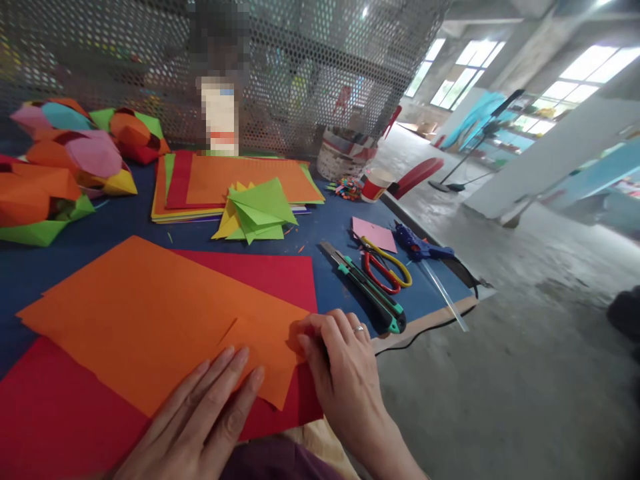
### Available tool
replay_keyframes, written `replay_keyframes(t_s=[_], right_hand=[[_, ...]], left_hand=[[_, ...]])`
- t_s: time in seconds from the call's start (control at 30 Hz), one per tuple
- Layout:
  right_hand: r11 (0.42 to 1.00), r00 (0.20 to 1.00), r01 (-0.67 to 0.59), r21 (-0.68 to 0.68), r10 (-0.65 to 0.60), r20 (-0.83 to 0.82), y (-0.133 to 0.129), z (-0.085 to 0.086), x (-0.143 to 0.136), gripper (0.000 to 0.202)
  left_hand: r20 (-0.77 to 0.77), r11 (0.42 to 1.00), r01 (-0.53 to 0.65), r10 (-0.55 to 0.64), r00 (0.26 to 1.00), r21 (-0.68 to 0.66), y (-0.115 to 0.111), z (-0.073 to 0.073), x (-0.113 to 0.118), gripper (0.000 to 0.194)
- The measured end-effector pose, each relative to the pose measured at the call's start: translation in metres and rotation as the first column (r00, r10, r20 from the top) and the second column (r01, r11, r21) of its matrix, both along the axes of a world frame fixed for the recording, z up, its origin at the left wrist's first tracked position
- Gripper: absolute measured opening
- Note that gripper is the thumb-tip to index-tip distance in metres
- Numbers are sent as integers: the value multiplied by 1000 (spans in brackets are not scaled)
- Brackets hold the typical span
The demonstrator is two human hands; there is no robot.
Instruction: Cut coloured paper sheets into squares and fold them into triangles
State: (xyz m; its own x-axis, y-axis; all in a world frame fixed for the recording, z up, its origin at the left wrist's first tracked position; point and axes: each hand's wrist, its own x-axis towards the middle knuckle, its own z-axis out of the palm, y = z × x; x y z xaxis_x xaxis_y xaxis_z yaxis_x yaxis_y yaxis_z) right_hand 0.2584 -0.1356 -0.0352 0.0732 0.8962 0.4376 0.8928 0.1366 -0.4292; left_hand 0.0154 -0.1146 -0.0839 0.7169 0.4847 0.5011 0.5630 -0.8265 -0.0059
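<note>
A large sheet of orange paper (145, 307) lies at a slant over red paper (273, 277) near the table's front edge. Toward its right end, a cut or edge line shows in the orange paper. My left hand (200, 420) rests flat on the lower part of the orange paper, fingers stretched out. At the right corner, my right hand (347, 370) has its fingertips closed on the paper; a ring is on one finger. Just beyond this hand lie a green and black utility knife (365, 287), blade showing, and scissors (383, 267) with red and yellow handles.
Folded paper shapes (95, 153) stand at the far left. Behind the sheets are a stack of coloured paper (240, 180) and green cut pieces (265, 210). A blue glue gun (423, 243), pink paper (375, 233) and paper cup (376, 185) sit rightward. Perforated metal (285, 80) rises behind.
</note>
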Motion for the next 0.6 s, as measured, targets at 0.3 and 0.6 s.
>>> replay_keyframes(t_s=[0.3, 0.6], right_hand=[[994, 986, -71, -88, 56, -157, -10, 11, -1, 14], [994, 986, -85, -65, 74, -149, -9, 9, 0, 25]], left_hand=[[77, 999, -28, 26, 997, 28, -1, 11, 7, 65], [274, 938, -328, 346, 897, -112, 0, 23, 20, 65]])
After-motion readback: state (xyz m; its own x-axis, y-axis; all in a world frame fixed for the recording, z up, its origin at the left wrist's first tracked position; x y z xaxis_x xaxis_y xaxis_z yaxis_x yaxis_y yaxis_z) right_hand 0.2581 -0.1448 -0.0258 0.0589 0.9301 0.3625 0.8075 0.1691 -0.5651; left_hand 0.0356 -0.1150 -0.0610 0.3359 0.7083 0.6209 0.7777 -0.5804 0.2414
